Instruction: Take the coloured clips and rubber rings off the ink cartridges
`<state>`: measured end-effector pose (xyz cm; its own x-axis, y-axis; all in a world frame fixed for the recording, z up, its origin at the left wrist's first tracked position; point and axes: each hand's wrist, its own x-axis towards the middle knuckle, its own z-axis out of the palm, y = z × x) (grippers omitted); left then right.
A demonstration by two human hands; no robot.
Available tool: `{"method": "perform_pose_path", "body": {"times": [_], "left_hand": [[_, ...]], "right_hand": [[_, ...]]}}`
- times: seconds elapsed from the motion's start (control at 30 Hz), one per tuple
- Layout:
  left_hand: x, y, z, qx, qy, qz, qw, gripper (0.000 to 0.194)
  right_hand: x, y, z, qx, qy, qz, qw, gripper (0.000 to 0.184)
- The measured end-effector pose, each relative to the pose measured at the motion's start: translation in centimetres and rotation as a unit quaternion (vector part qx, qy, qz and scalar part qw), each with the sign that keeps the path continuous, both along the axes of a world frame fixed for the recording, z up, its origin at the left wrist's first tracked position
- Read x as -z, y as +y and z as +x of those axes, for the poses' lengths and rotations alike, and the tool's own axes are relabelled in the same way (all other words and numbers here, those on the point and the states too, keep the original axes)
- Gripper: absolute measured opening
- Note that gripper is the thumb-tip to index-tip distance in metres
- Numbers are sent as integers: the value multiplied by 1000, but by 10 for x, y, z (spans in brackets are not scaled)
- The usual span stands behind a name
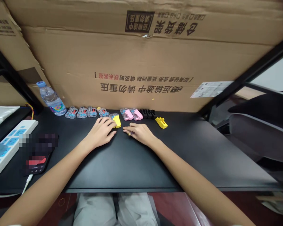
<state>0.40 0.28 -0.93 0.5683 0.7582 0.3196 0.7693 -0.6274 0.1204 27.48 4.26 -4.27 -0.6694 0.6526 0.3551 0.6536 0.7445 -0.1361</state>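
Note:
My left hand (103, 131) is over the table with its fingers stretched and its thumb apart. Its fingertips touch a small clear plastic case with a yellow cover (117, 121), partly hiding it. Just to the right, my right hand (141, 132) is closed in a pinch, fingertips pointing left. A small purple and gold thing (130, 133) shows at its fingers, too small to name. Behind my right hand lie two clear cases with pink covers (137, 114). A loose yellow cover (161, 122) lies farther right.
Several clear cases with red and blue parts (82, 112) line the back left, beside a water bottle (52, 99). Black plastic pieces (148, 113) stand by the pink ones. A cardboard sheet (122, 56) walls the back. A phone (41, 153) and power strip (14, 146) lie left.

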Motion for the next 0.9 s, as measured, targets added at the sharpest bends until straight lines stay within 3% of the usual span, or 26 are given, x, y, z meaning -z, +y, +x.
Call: {"method": "perform_pose_path", "body": {"times": [0.1,0.2,0.37,0.47,0.57,0.67,0.73,0.8,0.9], "left_hand": [[-8,-3,1,-2,-27,-4,1000,44],[-3,0,0,-13,-43,-8,999,67],[4,-1,3,-45,-88,-89,991,82],[-2,-7,8,-62,-173,-168,969,89],[-9,-8,5,-32,-265,-252,930,86],[-14,-2,-6,61,-366,-365,854,82],[-17,1,-12,102,-401,-412,812,68],[-19,1,-11,108,-415,-399,810,60],[-18,-2,-2,71,-425,-332,839,51]], "right_hand": [[1,1,3,38,12,23,999,33],[-4,-6,4,55,65,26,996,33],[-14,-24,-6,-51,68,-5,996,46],[-16,-29,-11,-98,83,48,991,42],[-17,-27,-8,-108,150,83,979,35],[-20,-24,-2,-80,239,37,967,28],[-21,-23,-1,-60,269,3,961,28],[-23,-25,-4,-50,272,-17,961,26],[-26,-29,-7,-54,267,-45,961,27]]}}
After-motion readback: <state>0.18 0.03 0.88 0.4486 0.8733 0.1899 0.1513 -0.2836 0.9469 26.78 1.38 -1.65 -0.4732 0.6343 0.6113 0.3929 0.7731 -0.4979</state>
